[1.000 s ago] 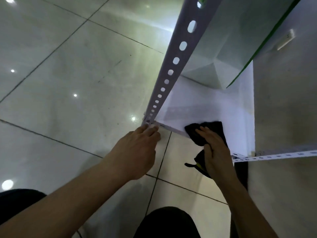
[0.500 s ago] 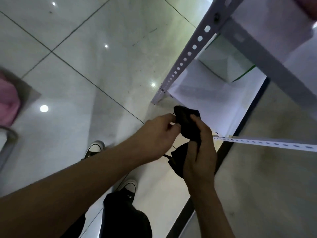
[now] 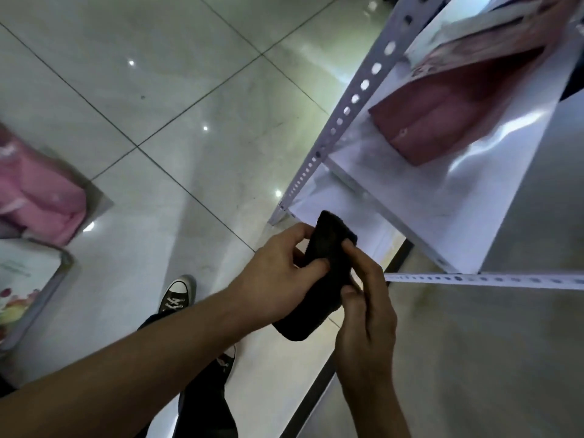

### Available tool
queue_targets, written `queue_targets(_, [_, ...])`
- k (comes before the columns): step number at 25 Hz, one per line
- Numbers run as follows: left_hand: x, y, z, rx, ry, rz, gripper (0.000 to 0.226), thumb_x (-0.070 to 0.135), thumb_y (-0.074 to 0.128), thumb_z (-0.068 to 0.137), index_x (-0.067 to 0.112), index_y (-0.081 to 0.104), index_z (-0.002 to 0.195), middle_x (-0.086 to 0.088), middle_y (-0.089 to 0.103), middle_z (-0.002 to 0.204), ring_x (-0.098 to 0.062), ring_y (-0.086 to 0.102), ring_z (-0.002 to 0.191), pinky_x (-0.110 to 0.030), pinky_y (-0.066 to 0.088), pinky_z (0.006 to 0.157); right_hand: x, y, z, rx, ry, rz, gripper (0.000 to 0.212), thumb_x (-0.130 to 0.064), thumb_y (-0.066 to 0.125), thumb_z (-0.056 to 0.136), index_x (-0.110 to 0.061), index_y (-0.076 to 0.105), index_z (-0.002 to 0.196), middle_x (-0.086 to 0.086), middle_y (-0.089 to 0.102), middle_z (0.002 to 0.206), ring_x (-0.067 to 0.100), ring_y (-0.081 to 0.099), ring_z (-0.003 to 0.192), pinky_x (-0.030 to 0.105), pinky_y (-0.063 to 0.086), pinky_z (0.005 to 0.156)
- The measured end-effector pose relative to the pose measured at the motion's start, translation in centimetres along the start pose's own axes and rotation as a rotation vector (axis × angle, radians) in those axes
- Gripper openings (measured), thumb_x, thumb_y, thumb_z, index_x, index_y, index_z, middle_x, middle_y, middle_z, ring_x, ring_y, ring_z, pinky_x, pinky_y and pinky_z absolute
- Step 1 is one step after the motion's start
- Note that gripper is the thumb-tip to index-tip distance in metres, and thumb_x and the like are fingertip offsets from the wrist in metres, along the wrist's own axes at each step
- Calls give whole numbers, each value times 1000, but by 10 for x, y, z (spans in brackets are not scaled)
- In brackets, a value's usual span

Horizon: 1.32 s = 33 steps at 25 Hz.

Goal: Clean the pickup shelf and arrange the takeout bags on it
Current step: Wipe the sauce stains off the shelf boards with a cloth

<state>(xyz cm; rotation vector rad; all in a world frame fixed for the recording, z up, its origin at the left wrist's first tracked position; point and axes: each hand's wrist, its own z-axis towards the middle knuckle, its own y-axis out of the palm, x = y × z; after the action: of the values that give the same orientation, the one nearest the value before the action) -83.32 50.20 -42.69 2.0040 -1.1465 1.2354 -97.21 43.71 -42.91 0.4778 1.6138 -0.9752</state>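
Black cloth [image 3: 328,267] sits between both hands in front of the shelf [image 3: 426,197], just off its lower front corner and touching no board. The left hand [image 3: 281,276] pinches the cloth's near edge with thumb and curled fingers; the right hand [image 3: 366,311] grips its far side, fingers wrapped round it, so the cloth looks folded into a pad.

One pink bag [image 3: 455,102] already stands on the shelf's middle board, toward the back. Another pink bag [image 3: 34,191] is still on the floor, well to the left of the shelf, with a white printed bag [image 3: 22,279] just in front of it. By this layout the wiping seems partly done and the arranging barely begun: at least two bags remain off the shelf, and whether every board has been wiped cannot be told from this view.

Compared with a second ago, the right hand no longer presses the cloth on the lowest board, and the left hand has left the shelf's post [image 3: 344,112] to join it on the cloth. The view has risen, so the middle board and its bag now show, and the floor bags have come into sight.
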Motion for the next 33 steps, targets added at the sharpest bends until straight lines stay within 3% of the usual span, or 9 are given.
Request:
queue_targets(4, [70, 3, -37, -72, 114, 86, 24, 25, 61, 89, 40, 61, 108, 5, 69, 75, -8, 69, 66, -22, 50, 57, -70, -49, 13, 106, -15, -17, 55, 6, 51, 93, -31, 57, 133, -15, 64, 129, 12, 62, 119, 23, 53, 90])
queue_targets(9, [162, 18, -74, -188, 267, 115, 29, 28, 53, 86, 40, 63, 109, 3, 72, 83, -16, 71, 80, -38, 58, 75, -157, -105, 24, 125, -116, -269, 38, -13, 61, 90, -28, 65, 125, -17, 63, 121, 11, 57, 119, 48, 51, 96])
queue_targets(14, [230, 23, -100, -334, 360, 197, 33, 27, 53, 94, 41, 59, 124, -5, 73, 96, -20, 72, 92, -50, 57, 88, -227, -157, 9, 75, -143, -133, 25, -25, 63, 87, -37, 60, 108, -16, 68, 104, 8, 65, 104, 16, 51, 83])
queue_targets(19, [302, 27, -116, -410, 425, 294, 30, 34, 60, 97, 45, 57, 125, 1, 74, 93, -13, 72, 92, -38, 58, 84, -282, -190, -1, 178, -156, 7, 23, -15, 64, 94, -35, 59, 103, -12, 66, 99, 13, 68, 93, 26, 59, 73])
queue_targets(22, [328, 29, -113, -453, 438, 303, 40, 37, 74, 87, 40, 58, 123, 3, 73, 99, -12, 71, 95, -36, 58, 84, -306, -205, 5, 305, -197, 7, 26, -6, 63, 95, -30, 60, 104, -14, 65, 98, 10, 68, 94, 20, 57, 76])
queue_targets(24, [334, 32, -105, -524, 418, 343, 51, 28, 83, 78, 34, 59, 123, 0, 73, 106, -13, 70, 101, -37, 59, 87, -317, -213, 12, 383, -207, -24, 25, -5, 64, 94, -28, 61, 102, -14, 65, 96, 10, 67, 93, 18, 55, 75])
queue_targets(26, [340, 37, -91, -547, 445, 421, 45, 15, 82, 77, 26, 63, 116, -3, 73, 101, -16, 71, 96, -41, 61, 83, -325, -220, 20, 473, -188, -43, 24, -7, 66, 93, -29, 61, 101, -17, 65, 93, 8, 67, 89, 15, 53, 73])
queue_targets(29, [358, 40, -64, -499, 487, 458, 31, 14, 76, 81, 27, 65, 108, -2, 75, 91, -21, 72, 85, -48, 59, 82, -329, -233, 43, 627, -89, -98, 20, -17, 68, 93, -35, 60, 101, -22, 65, 92, 2, 66, 86, 18, 55, 69])
queue_targets(33, [392, 41, -17, -358, 521, 449, 26, 18, 75, 83, 31, 64, 102, 1, 72, 95, -17, 69, 88, -41, 58, 82, -328, -236, 80, 797, 93, -174, 16, -31, 66, 94, -36, 55, 104, -20, 64, 92, -5, 63, 79, 19, 50, 66])
